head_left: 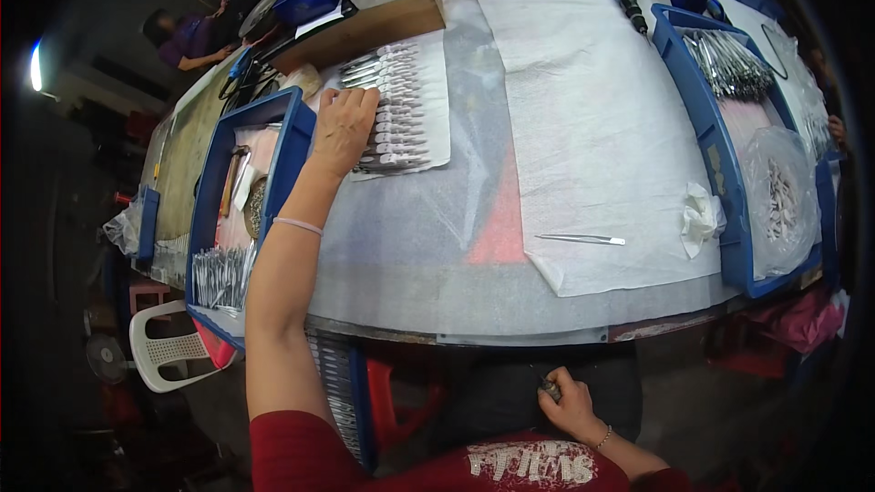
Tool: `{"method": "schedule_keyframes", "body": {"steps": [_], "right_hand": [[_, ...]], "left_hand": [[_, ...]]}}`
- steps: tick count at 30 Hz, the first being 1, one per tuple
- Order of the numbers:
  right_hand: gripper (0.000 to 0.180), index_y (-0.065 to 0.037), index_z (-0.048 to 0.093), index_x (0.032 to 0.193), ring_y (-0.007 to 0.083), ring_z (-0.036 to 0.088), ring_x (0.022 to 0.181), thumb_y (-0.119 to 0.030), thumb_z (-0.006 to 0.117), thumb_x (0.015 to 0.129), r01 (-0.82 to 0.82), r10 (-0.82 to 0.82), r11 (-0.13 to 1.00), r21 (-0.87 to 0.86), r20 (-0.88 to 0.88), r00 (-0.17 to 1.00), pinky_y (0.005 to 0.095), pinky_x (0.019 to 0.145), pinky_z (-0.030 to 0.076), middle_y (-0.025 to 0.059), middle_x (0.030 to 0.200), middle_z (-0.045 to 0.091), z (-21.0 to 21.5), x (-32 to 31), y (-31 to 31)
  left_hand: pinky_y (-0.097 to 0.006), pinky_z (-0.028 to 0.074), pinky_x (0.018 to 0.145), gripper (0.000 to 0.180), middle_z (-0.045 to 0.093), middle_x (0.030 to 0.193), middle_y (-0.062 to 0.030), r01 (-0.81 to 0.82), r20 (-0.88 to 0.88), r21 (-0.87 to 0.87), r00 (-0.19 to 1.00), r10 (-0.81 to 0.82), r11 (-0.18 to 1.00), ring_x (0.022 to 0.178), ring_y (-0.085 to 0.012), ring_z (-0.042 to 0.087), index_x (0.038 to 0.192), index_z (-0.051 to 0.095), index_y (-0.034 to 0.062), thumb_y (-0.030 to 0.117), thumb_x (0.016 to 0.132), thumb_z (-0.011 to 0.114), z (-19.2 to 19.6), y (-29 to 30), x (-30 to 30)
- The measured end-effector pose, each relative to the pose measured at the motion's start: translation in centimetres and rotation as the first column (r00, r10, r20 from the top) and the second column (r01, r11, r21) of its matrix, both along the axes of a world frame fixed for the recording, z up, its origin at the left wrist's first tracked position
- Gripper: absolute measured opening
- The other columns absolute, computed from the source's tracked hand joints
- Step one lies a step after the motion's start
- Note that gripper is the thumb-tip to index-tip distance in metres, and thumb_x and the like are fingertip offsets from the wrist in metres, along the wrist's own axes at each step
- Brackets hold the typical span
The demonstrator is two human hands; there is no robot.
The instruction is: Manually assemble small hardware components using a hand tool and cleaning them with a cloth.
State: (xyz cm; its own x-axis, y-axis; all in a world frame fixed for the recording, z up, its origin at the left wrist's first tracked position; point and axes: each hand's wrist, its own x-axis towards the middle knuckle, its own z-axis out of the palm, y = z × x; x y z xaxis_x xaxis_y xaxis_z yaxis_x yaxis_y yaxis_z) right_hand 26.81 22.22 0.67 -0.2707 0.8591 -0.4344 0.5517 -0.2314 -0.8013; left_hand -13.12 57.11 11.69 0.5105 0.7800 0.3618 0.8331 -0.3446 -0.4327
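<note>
My left hand (pixel 347 125) reaches over the table to a row of metal tweezers (pixel 397 114) with pale pieces on them, laid side by side on a white sheet. Its fingers are bent and closed at the row's left edge, and what lies between the fingertips is hidden. Low in front of my body, my right hand (pixel 571 405) is curled around a small dark object that I cannot make out. One pair of tweezers (pixel 581 239) lies alone on the large white cloth (pixel 602 137), apart from both hands.
Left of my arm stands a blue tray (pixel 290 132) holding a hammer (pixel 232 184) and many tweezers. A second blue tray (pixel 726 184) at right holds tweezers and a plastic bag (pixel 777 205) of small pieces. Crumpled tissue (pixel 701 219) lies beside it. A wooden box (pixel 360 36) stands behind the row.
</note>
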Motion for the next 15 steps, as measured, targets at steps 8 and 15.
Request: {"method": "schedule_keyframes", "body": {"steps": [8,15], "right_hand": [[0.027,-0.007,0.055,0.1,0.0426,0.064,0.073,-0.022,0.067,0.08,0.014,-0.014,1.0,0.025,0.016,1.0,0.0478,0.064,0.052,0.0204,0.075,0.064,0.3,0.4,-2.1],[0.031,-0.004,0.051,0.114,0.0428,0.065,0.083,-0.017,0.064,0.088,-0.087,0.082,0.995,-0.051,-0.09,0.993,0.0456,0.07,0.053,0.0237,0.09,0.066,2.3,1.3,-1.6]], "left_hand": [[-0.034,0.047,0.082,0.026,0.064,0.095,-0.0144,0.073,0.649,0.135,0.747,-0.144,0.988,0.09,-0.0276,0.063,0.105,0.06,0.0025,-0.007,0.082,0.057,4.6,-7.6,3.5],[-0.018,0.04,0.059,0.036,0.059,0.097,-0.0054,0.783,0.371,-0.422,-0.311,0.875,0.457,0.073,-0.0066,0.055,0.131,0.049,-0.0024,0.013,0.098,0.053,4.3,-28.8,11.4]]}}
